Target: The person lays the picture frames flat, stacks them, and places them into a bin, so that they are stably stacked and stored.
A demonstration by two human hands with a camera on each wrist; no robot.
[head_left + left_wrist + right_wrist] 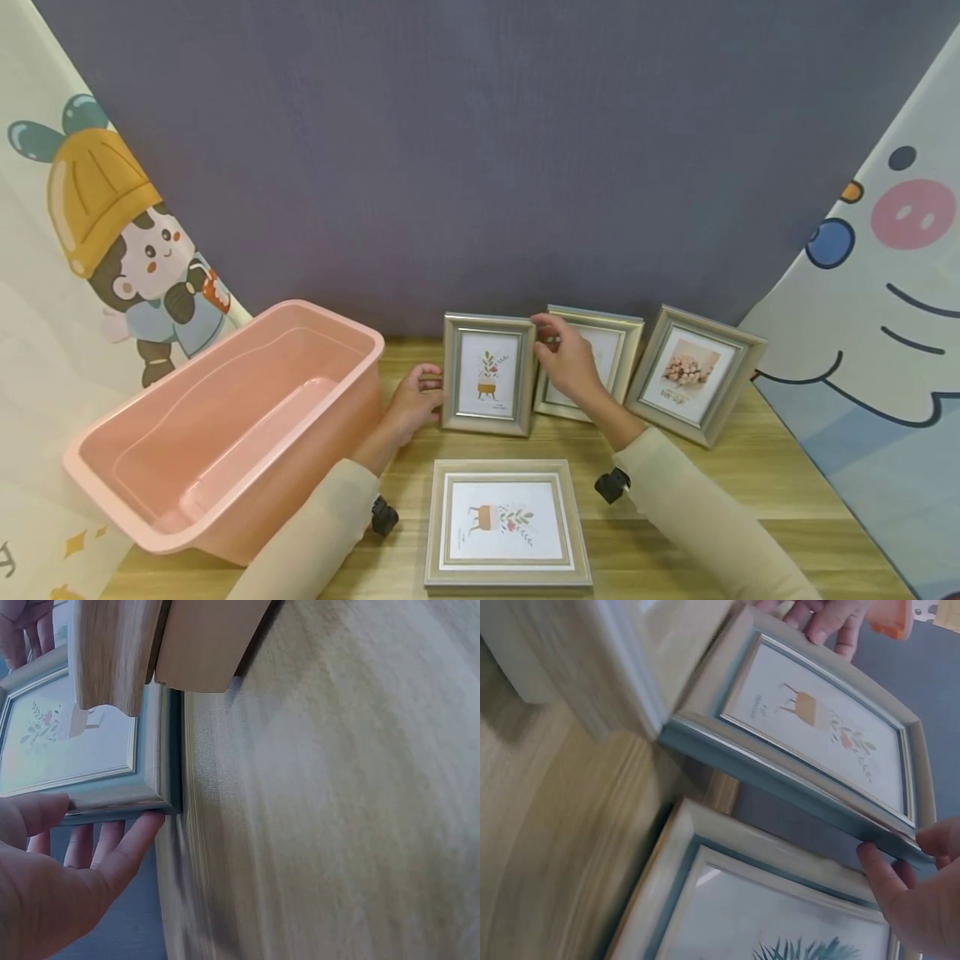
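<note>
A silver-toned picture frame [487,373] with a potted-plant print stands upright against the dark backdrop, between my hands. At its left edge my left hand [411,404] holds it; in the left wrist view the thumb lies by the front border and the other fingers reach behind. My right hand [572,362] grips its upper right edge, with the thumb and fingertips at the border in the right wrist view. Behind that hand leans a second picture frame [632,333], partly covered. In front of me a larger picture frame [506,521] lies flat, its print turned sideways.
At the left stands a deep pink plastic bin [360,400], set at an angle. Another picture frame [693,375] with a flower print leans at the right, tilted. All stand on a wood-grain table [720,500] below a dark backdrop [480,150].
</note>
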